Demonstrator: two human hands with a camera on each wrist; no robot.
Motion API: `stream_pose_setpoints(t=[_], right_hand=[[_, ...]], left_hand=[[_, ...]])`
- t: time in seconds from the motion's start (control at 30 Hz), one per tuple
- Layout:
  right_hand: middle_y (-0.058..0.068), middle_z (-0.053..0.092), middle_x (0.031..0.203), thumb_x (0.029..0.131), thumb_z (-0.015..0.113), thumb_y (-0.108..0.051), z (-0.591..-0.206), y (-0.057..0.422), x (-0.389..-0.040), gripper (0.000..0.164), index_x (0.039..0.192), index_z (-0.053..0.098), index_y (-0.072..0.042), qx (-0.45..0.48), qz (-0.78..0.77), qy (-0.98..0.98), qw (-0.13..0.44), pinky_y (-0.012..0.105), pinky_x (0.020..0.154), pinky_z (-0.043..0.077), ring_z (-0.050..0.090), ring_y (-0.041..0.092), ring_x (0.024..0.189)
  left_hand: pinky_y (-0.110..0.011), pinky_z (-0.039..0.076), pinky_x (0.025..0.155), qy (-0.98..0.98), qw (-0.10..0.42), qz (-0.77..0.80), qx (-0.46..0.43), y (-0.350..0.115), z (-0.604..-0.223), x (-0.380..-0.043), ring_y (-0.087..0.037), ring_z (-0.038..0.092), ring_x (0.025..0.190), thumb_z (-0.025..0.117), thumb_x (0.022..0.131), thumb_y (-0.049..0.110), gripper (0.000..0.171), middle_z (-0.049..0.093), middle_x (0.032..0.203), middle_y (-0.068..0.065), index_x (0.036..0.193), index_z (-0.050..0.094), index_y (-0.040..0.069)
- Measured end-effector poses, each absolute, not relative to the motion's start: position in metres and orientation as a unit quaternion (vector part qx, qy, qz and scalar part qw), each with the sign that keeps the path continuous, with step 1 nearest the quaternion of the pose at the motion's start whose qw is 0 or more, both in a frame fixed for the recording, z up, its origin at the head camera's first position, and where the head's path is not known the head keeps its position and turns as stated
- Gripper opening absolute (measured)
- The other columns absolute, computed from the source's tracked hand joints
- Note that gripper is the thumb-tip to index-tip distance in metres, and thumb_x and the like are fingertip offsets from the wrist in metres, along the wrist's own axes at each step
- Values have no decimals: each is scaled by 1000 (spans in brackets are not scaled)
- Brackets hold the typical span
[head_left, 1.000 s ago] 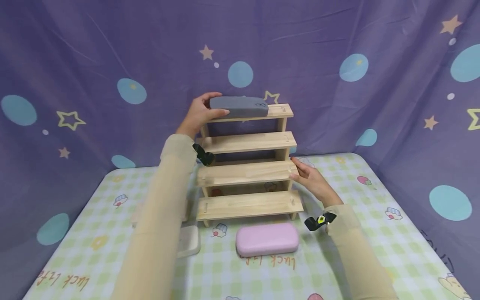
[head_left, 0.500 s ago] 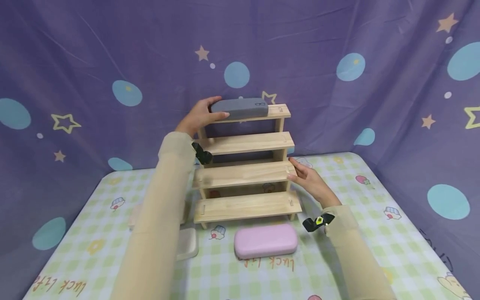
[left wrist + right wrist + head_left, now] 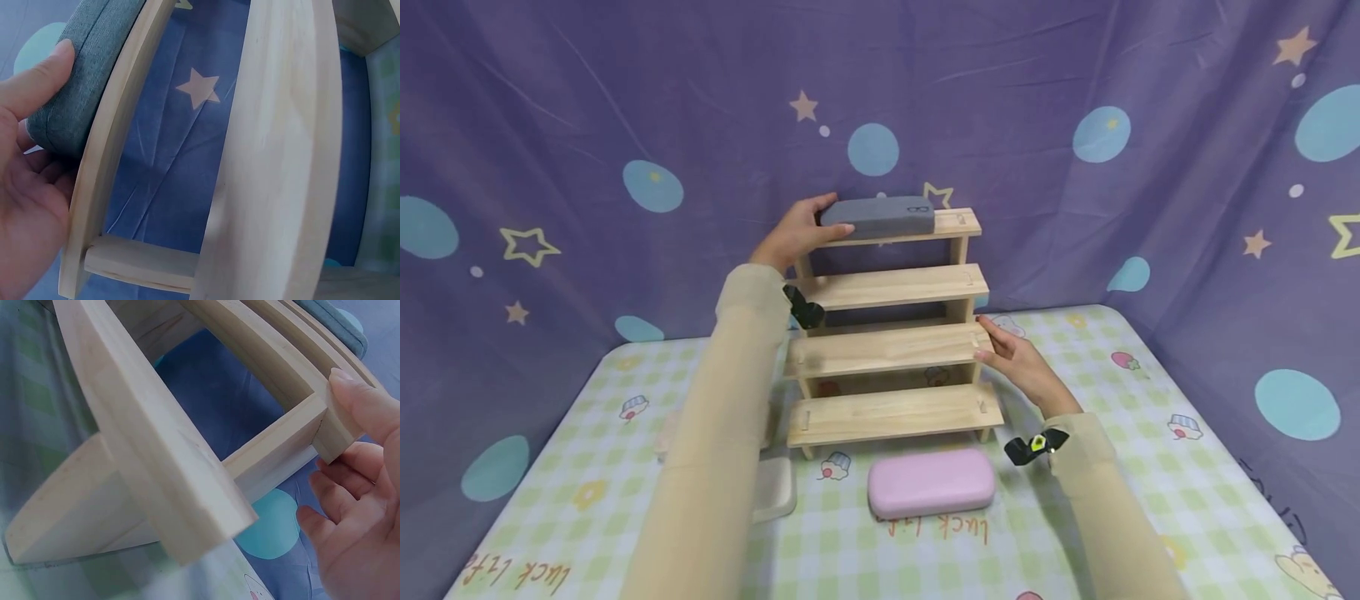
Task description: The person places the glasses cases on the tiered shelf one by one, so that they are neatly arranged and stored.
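Observation:
A grey glasses case (image 3: 880, 217) with a small glasses print lies along the top shelf of a four-step wooden display rack (image 3: 895, 414). My left hand (image 3: 793, 233) holds the left end of this case, thumb on its front side and fingers behind, as the left wrist view shows. Lower down, my right hand (image 3: 1018, 367) pinches the right end of the rack's second shelf from the bottom. In the right wrist view its thumb (image 3: 350, 390) lies on top of the board and a finger touches underneath. A pink glasses case (image 3: 931, 483) lies in front of the rack.
A white case (image 3: 775, 490) lies left of the pink one, partly hidden by my left sleeve. Behind that sleeve shows a pale object (image 3: 666, 435), mostly covered. The checked tablecloth (image 3: 842, 558) ends at a purple patterned curtain (image 3: 1015, 167) close behind the rack.
The head view has shifted slightly. On the top shelf the grey glasses case sits a touch further right than a second ago. My right hand keeps its hold on the rack.

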State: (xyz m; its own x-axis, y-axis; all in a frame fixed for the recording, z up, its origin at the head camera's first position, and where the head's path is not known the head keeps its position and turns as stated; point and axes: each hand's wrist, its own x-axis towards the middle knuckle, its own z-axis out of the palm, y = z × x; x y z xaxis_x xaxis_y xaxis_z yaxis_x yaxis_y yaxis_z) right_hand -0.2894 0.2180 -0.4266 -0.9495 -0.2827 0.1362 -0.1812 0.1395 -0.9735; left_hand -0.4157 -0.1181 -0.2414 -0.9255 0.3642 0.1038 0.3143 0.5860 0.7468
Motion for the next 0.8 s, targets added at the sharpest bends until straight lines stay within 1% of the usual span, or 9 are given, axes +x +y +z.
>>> stream_pose_setpoints(t=[0.23, 0.47, 0.63, 0.8], right_hand=[[6, 15, 157, 95, 58, -20, -426, 218, -289, 69, 150, 19, -6, -154, -639, 753, 36, 34, 112, 17, 13, 20, 142], [6, 15, 157, 95, 58, -20, -429, 218, -288, 67, 150, 21, -7, -152, -634, 757, 34, 36, 114, 13, 11, 20, 143], [5, 15, 156, 95, 58, -20, -429, 218, -288, 67, 150, 21, -7, -151, -632, 759, 33, 37, 114, 12, 10, 21, 143], [7, 15, 157, 95, 58, -20, -427, 217, -289, 68, 150, 20, -5, -153, -629, 762, 31, 39, 114, 12, 10, 23, 143]], left_hand=[[-35, 26, 112, 889, 34, 417, 183, -117, -240, -414, -17, 19, 142, 64, 90, 34, 80, 19, 156, -5, 151, 19, 8], [-34, 25, 112, 886, 39, 426, 180, -116, -242, -414, -16, 17, 142, 63, 90, 33, 79, 17, 157, -4, 151, 19, 9], [-33, 25, 112, 883, 32, 434, 175, -115, -241, -413, -17, 18, 142, 64, 90, 31, 79, 18, 156, -4, 151, 19, 9], [-35, 25, 112, 877, 24, 448, 172, -118, -242, -413, -18, 17, 142, 66, 88, 32, 81, 18, 157, -4, 151, 20, 10]])
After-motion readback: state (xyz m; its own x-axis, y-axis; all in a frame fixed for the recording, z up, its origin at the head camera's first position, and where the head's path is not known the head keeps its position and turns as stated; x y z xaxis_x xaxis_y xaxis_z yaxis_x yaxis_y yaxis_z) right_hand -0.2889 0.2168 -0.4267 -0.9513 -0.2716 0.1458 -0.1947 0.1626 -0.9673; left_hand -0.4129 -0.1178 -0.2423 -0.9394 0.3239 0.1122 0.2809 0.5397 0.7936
